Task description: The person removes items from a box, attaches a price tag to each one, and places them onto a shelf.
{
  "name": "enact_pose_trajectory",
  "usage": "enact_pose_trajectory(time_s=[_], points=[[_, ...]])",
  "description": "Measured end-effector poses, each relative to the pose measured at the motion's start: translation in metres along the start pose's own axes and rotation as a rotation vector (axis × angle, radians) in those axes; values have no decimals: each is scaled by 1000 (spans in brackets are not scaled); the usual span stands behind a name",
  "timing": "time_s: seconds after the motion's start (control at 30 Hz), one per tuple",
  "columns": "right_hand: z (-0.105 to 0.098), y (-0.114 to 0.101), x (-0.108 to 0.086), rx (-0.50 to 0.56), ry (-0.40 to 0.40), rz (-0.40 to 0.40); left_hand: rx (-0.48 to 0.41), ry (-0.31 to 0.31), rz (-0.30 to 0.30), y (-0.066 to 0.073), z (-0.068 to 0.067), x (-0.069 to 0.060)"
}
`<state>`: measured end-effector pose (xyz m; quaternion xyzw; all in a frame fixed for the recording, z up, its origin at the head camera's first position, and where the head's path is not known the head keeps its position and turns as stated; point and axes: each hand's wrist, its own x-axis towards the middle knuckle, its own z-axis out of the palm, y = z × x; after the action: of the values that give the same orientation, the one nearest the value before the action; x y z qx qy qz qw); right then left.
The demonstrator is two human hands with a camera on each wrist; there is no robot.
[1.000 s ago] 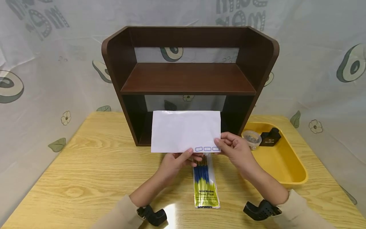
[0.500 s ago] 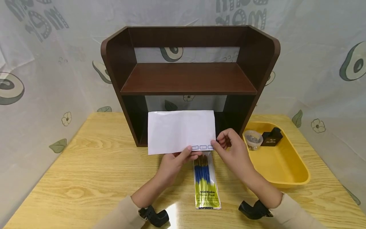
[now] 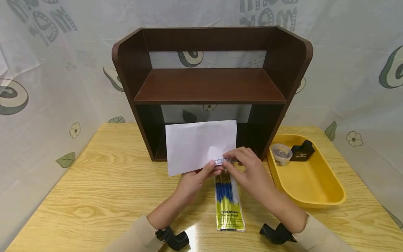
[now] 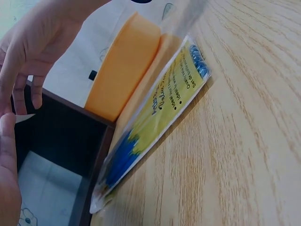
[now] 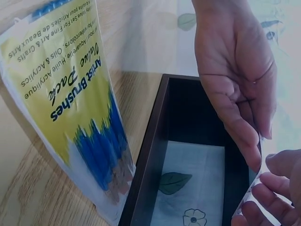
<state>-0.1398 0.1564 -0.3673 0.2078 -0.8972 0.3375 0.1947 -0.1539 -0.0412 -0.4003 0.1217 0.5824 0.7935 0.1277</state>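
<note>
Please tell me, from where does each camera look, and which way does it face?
Head: on the head, facing forward and down at the paper and shelf; left hand, right hand and forearms show.
Left wrist: on that wrist, facing across the brush pack toward the tray; both hands show partly.
Right wrist: on that wrist, facing the brush pack and shelf; both hands show partly.
Shared: both wrist views show the brush pack and shelf.

Brush pack (image 5: 66, 94) says "Artist Brushes Value Pack", plus "Fine Art & Crafts", "Oils & Acrylics" and French, "Articles de Beaux Arts". Print on the white paper (image 3: 196, 145) and black box (image 3: 303, 152) is too tiny tbh; the backdrop's (image 3: 349, 84) grey letters (image 3: 268, 20) get cut off up top.
</note>
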Motion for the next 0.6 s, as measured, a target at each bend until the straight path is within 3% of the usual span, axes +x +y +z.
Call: enact_pose_trajectory(time_s=[0.1, 0.27, 0.43, 0.6], points=[[2, -1, 0, -7, 1, -13, 21, 10, 4, -1, 1, 0], [3, -5, 0, -29, -7, -27, 104, 47, -60, -2, 2, -1], [4, -7, 0, -49, -8, -39, 96, 63, -45, -2, 4, -2], [6, -7, 0, -45, 0, -60, 129, 147, -146, 1, 5, -6]])
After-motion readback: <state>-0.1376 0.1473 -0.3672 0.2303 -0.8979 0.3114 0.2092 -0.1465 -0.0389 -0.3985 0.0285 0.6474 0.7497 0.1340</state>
